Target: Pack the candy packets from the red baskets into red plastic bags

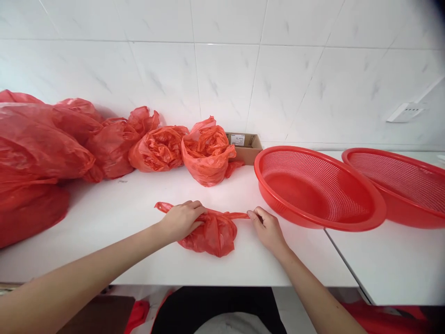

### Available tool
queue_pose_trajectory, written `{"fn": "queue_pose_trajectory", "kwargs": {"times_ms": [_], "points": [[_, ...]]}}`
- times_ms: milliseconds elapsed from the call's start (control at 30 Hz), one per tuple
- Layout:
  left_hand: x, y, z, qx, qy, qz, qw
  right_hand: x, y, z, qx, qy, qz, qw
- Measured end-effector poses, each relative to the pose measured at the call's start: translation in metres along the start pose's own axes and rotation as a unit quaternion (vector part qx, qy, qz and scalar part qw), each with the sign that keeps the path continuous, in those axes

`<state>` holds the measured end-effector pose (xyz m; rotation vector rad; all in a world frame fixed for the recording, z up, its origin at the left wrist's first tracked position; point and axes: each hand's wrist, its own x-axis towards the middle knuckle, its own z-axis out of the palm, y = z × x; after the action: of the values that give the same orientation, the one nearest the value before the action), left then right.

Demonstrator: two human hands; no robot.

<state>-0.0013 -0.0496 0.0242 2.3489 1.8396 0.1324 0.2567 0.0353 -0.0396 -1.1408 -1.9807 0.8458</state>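
Observation:
A small red plastic bag (pixel 217 234) lies on the white table in front of me, bunched up with something inside that I cannot make out. My left hand (pixel 182 220) is closed around its gathered left side, and a loose end of the bag pokes out past the knuckles. Pinched between thumb and fingers of my right hand (pixel 266 227) is the tip of a twisted strip of the same bag, pulled taut to the right. The fingers of both hands are bent and closed.
Several filled red bags (pixel 114 144) line the left and back of the table (pixel 260 269). Behind them stands an open cardboard box (pixel 245 153). At the right are a red mesh basket (pixel 309 185) and a second basket (pixel 410 185). A tiled wall (pixel 225 83) closes the back.

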Motion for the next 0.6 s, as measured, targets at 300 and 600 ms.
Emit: {"fn": "queue_pose_trajectory", "kwargs": {"times_ms": [300,600], "points": [[-0.033,-0.012,-0.056,-0.132,-0.037,-0.064,0.989,-0.006,-0.005,-0.004,0.054,-0.051,0.022,0.997],[-0.096,-0.121,-0.135,-0.362,0.029,-0.266,0.893,-0.002,0.011,0.002,0.049,-0.024,0.045,0.997]]}}
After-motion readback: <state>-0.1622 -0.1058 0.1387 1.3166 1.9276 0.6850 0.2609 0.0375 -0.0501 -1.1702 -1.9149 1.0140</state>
